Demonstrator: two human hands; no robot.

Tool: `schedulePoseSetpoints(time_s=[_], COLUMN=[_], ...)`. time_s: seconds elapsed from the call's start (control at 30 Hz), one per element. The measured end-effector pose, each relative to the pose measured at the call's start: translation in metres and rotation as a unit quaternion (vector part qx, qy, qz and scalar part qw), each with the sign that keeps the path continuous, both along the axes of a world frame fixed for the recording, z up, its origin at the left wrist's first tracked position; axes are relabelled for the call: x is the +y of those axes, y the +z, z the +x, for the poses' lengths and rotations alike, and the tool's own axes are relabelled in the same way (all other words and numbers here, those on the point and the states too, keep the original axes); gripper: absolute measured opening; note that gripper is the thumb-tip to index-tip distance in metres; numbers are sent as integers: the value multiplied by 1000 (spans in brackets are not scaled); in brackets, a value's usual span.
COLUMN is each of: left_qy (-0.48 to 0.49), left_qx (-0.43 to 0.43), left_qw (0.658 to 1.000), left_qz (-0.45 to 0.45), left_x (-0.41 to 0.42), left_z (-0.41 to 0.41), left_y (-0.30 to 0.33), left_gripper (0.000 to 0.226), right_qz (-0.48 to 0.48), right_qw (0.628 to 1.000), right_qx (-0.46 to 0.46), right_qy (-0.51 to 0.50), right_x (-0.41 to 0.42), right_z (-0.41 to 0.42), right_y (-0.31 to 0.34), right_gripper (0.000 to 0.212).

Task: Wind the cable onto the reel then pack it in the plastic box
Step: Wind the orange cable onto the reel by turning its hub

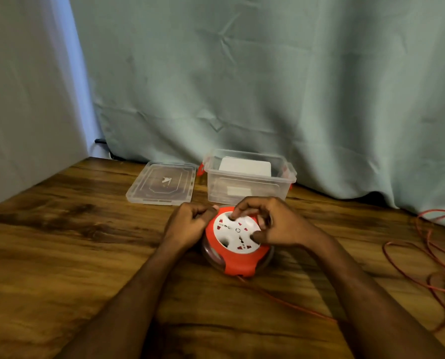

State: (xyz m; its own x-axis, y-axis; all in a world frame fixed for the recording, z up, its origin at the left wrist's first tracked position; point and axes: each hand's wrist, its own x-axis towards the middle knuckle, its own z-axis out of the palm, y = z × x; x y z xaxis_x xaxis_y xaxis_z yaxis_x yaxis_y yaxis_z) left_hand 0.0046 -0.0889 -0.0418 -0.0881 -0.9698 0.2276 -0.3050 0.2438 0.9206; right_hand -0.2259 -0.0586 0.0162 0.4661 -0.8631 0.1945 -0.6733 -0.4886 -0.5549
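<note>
your right hand (pixel 273 224) is curled over the top of the round red and white plastic cable reel (pixel 235 244), with fingertips set into the recesses of its white socket face, which looks like the grip for turning it. your left hand (pixel 190 221) is closed in a loose fist against the reel's left rim, thumb near the red edge, apparently steadying it; whether it truly pinches the rim is hard to tell. the reel sits on the brown wood-grain table (pixel 60 255), just in front of the clear plastic box with red latches (pixel 247 177), which stands open with something white inside. its clear flat lid (pixel 161 183) lies beside the box to the left. the thin red cable (pixel 423 255) leaves the reel's near side, runs across the table toward you and lies in loose loops far to your right, so most of the winding looks yet to be done. packing the reel and closing the box are also left. a pale green curtain (pixel 268 86) hangs behind.
</note>
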Motion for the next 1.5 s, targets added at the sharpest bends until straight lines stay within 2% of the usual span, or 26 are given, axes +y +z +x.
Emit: schedulePoseSetpoints(time_s=[0.3, 0.43, 0.53, 0.77, 1.03, 1.1, 1.2, 1.23, 1.37, 1.5], left_qy=[-37, -23, -14, -14, -29, -40, -57, -59, -70, -79], left_qx=[38, 70, 105, 122, 109, 97, 79, 77, 69, 59], left_qw=[998, 997, 994, 992, 994, 994, 995, 995, 995, 995], left_qz=[-20, -15, -6, -2, -9, -7, 10, 14, 22, 31], left_x=[8, 8, 9, 5, 0, 1, 1, 1, 0, -5], left_z=[-1, -1, -2, -2, -1, -1, 0, 0, 0, 1], left_y=[3, 3, 5, 2, -2, -2, -1, 0, 0, -2], left_gripper=[28, 22, 19, 19, 20, 22, 25, 26, 30, 31], right_qz=[23, -14, -43, -103, -151, -159, -131, -116, -86, -41], right_qw=[999, 998, 995, 980, 968, 969, 983, 988, 991, 994], right_qx=[41, 56, 86, 155, 159, 140, 75, 55, 80, 87], right_qy=[-4, -13, -31, -74, -122, -130, -104, -89, -60, -42], right_x=[16, 21, 25, 29, 28, 27, 26, 26, 24, 18], right_z=[-4, -1, 3, 11, 28, 29, 25, 22, 14, 10], right_y=[7, 7, 5, 5, -8, -10, -8, -6, 1, -1], right_gripper=[69, 72, 65, 40, 64, 55, 22, 17, 62, 67])
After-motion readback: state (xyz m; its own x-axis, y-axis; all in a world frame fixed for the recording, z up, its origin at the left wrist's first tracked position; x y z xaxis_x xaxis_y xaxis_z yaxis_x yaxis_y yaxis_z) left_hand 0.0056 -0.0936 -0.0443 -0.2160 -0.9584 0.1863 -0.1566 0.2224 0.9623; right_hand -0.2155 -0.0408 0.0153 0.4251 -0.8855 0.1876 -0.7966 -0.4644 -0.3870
